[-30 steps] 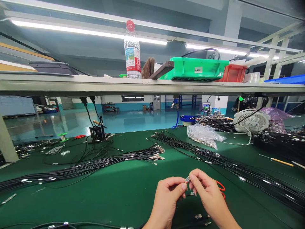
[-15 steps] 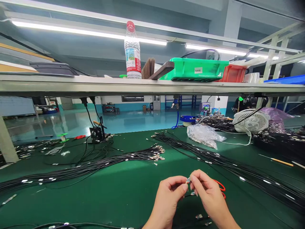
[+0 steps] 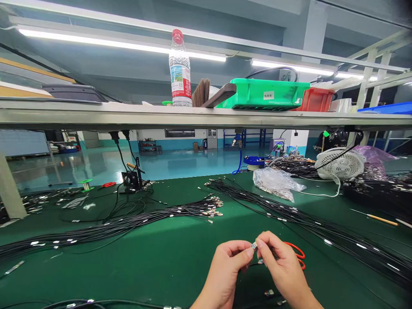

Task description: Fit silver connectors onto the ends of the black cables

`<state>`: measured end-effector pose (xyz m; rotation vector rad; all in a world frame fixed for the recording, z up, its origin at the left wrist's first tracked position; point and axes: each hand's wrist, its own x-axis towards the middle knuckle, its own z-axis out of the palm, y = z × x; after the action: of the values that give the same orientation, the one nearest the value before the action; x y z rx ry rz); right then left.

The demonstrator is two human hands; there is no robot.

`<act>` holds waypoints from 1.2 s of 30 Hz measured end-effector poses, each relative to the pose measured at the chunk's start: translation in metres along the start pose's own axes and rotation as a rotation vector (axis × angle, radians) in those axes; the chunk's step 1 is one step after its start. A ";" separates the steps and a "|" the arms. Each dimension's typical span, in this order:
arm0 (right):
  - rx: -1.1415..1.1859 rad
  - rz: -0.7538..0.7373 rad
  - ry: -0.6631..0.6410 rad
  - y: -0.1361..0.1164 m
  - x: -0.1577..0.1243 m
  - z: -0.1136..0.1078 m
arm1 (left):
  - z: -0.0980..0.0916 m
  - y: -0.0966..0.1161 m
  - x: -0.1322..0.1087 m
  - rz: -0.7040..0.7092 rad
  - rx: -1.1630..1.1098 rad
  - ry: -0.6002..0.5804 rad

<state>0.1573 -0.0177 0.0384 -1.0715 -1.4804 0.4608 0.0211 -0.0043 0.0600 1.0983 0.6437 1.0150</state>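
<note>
My left hand (image 3: pixel 230 266) and my right hand (image 3: pixel 280 262) meet over the green mat (image 3: pixel 154 266). Between their fingertips is a small silvery connector (image 3: pixel 254 245), pinched from both sides. Another connector (image 3: pixel 260 261) on a black cable shows just beneath the hands. Red-handled scissors or pliers (image 3: pixel 301 254) lie partly hidden behind my right hand. Lower down, a loose connector (image 3: pixel 269 293) rests on the mat beside my right wrist.
Bundles of black cables lie at the left (image 3: pixel 128 221) and right (image 3: pixel 289 211). Behind are a plastic bag (image 3: pixel 277 182) and a white fan (image 3: pixel 340 164). A screwdriver-like tool (image 3: pixel 381 219) lies far right. Overhead, a shelf (image 3: pixel 144 115) holds a bottle (image 3: pixel 180 73) and green bin (image 3: pixel 267 93).
The hands stay together at the connector, with only a slight shift of the fingers. The camera view has moved very slightly.
</note>
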 end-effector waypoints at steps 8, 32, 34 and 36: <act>0.069 0.101 -0.006 -0.001 -0.001 0.001 | 0.000 0.001 -0.001 -0.020 -0.041 -0.059; 0.005 -0.065 0.004 0.005 -0.004 0.001 | -0.001 -0.003 0.000 -0.015 -0.090 -0.064; -0.029 -0.108 0.009 0.004 -0.003 0.001 | -0.001 -0.004 0.000 -0.019 -0.089 -0.059; -0.057 -0.150 0.016 0.003 -0.003 0.001 | -0.001 -0.005 0.001 -0.026 -0.093 -0.054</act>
<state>0.1575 -0.0182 0.0343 -0.9975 -1.5549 0.3053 0.0218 -0.0037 0.0553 1.0305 0.5604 0.9801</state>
